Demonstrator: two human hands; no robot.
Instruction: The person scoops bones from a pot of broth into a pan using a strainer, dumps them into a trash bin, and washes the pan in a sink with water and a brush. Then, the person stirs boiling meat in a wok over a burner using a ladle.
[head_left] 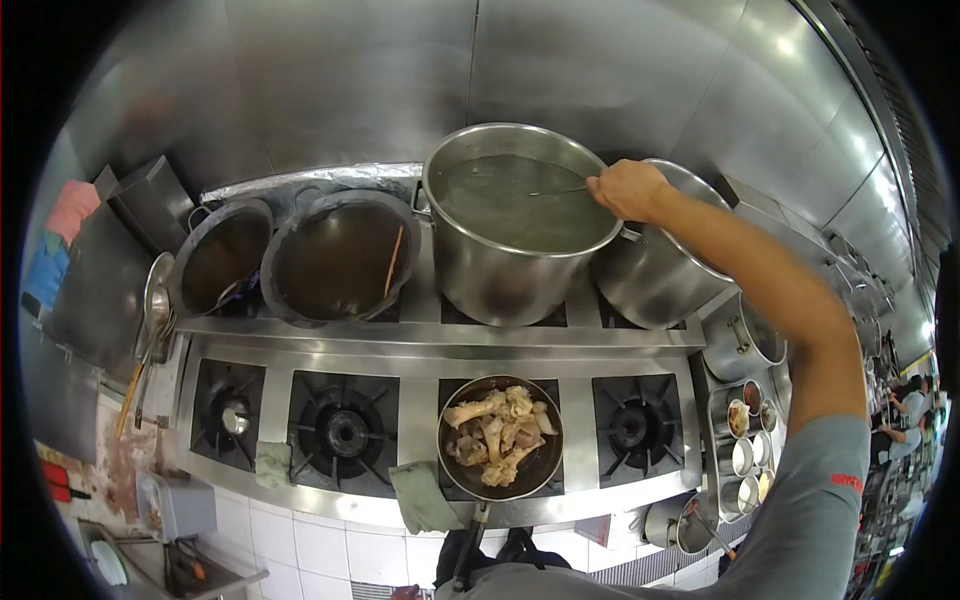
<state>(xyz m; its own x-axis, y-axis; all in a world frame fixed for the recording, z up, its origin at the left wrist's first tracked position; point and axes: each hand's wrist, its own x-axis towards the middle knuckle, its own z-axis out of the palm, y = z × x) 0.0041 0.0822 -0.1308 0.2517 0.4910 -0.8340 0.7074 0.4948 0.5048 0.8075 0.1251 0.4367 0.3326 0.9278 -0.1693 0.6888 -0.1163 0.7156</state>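
My right hand [630, 190] reaches over the rim of a large steel stockpot [510, 275] at the back of the stove. Its fingers are closed on a thin metal-handled utensil [556, 191], whose far end is hidden in the pale greenish, cloudy liquid. Below, a frying pan [552, 465] full of meaty bones [500, 432] sits on a front burner, its handle pointing toward me. At the bottom edge, left of that handle, a sliver of my left hand [405, 594] seems to show; its fingers cannot be made out.
Two dark pots [345, 315] of brown liquid stand at the back left, one with a wooden stick. Another steel pot [650, 290] adjoins the stockpot. Green cloths [422, 497] hang over the stove's front edge. Small containers [738, 457] crowd the right; people [900, 420] stand farther off.
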